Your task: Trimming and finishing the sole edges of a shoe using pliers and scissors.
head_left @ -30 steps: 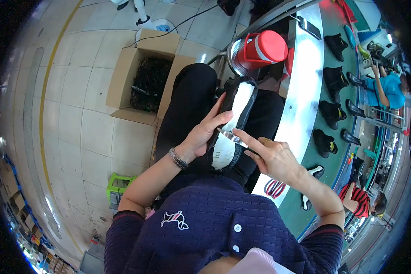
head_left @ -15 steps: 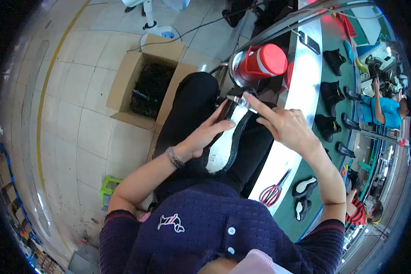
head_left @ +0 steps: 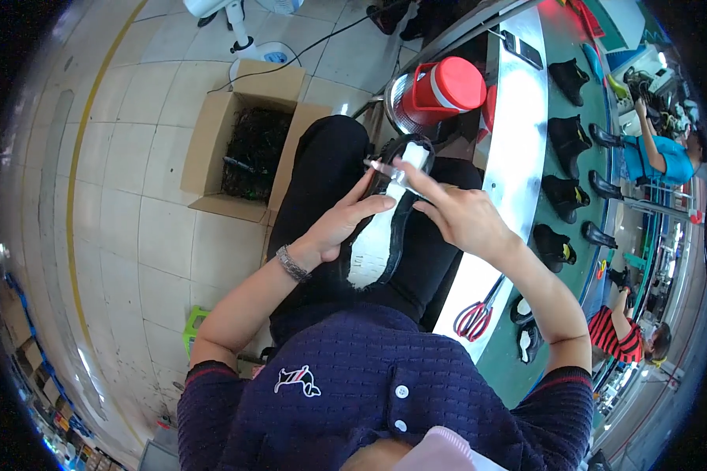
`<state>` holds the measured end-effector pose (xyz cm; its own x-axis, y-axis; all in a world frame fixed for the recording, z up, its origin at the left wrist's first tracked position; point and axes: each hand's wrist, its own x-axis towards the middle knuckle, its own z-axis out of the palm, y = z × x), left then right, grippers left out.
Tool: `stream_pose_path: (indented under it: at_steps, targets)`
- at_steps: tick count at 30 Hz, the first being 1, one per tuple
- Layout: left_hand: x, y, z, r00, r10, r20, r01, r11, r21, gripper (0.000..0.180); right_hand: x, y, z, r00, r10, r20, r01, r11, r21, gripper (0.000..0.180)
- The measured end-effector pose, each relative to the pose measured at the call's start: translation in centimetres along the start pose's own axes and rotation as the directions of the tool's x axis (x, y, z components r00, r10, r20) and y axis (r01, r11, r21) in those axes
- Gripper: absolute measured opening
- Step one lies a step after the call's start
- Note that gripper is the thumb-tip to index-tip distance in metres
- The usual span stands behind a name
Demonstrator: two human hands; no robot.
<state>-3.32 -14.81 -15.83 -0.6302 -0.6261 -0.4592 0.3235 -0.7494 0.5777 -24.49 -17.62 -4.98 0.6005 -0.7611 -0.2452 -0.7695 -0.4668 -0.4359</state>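
A black shoe (head_left: 371,243) with a long white underside facing up lies across my lap. My left hand (head_left: 330,233) is closed around its left side, the thumb pressed on the white middle. Over the far half of the shoe, my right hand (head_left: 477,222) is closed on a small shiny metal tool (head_left: 385,169). Its index finger stretches along the tool, which lies across the white underside and the left edge. Motion blurs the tool, so its exact kind does not show.
An open cardboard box (head_left: 204,157) of black scraps stands on the floor at left. A red jug (head_left: 448,90) is beyond my knee. At right, a metal ledge (head_left: 514,149) carries a phone (head_left: 521,49) and red-handled scissors (head_left: 475,318); black shoes (head_left: 567,141) line the green belt (head_left: 558,251).
My right hand and the tool have shifted left and nearer along the shoe, so its far end now shows beyond them. My left hand keeps its hold. The whole view has shifted slightly.
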Motion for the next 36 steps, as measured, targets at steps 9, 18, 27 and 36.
stream_pose_path:
  at_steps: [9,18,27,36]
  targets:
    - [-1.3,1.8,0.2,0.995,-0.092,0.033,0.093,0.995,-0.029,0.103,-0.5,-2.2,0.0,0.995,-0.038,-0.095,0.049,0.991,0.121,0.073]
    - [-1.3,1.7,-0.3,0.992,-0.098,0.077,0.099,0.995,-0.009,0.111,-1.4,-3.9,0.1,0.999,-0.004,-0.046,0.01,0.993,0.117,0.071]
    - [-2.6,-3.3,-1.0,0.984,0.129,0.126,-0.085,0.949,-0.303,0.072,-4.0,-5.2,-1.6,0.955,0.112,0.275,-0.086,0.991,-0.103,0.069]
    - [-3.7,-3.8,1.1,0.989,0.142,0.041,-0.116,0.92,-0.375,0.069,-4.7,-6.9,1.2,0.982,0.02,0.189,0.049,0.933,-0.356,0.09]
